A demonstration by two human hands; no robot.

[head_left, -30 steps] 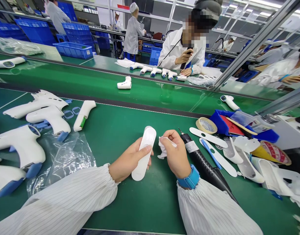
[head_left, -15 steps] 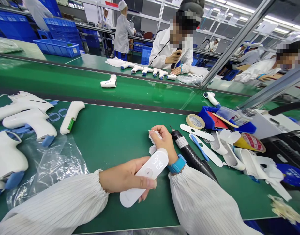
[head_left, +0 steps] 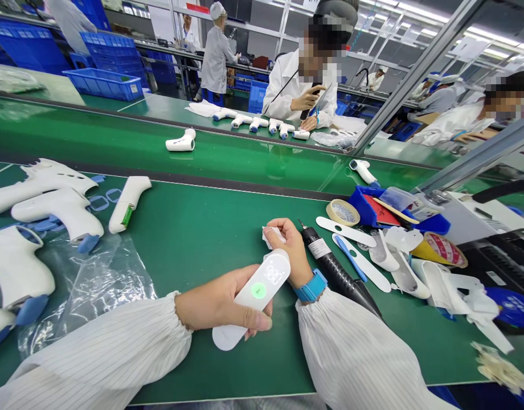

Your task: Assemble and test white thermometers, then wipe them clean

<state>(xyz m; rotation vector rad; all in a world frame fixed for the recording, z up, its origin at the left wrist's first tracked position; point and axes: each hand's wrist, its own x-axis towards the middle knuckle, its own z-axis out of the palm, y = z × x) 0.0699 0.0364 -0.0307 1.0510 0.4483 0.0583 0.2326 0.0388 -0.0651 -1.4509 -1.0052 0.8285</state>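
My left hand is wrapped round a slim white thermometer, its thumb across the lower front. Lit digits and a round green light show on the thermometer's face. Its upper end reaches up beside my right hand, over the wrist side; whether they touch I cannot tell. In my right hand's closed fingers is a crumpled white cloth or tissue. Just right of that hand lies a black electric screwdriver, its bit pointing away from me.
White gun-shaped housings and a clear plastic bag lie at the left. A tape roll, blue tray and loose white shells fill the right. Beyond, a green conveyor carries white units; a co-worker sits opposite.
The thermometer's digits have changed and its round button now glows green. My left hand has raised it slightly. A white housing on the conveyor has shifted left.
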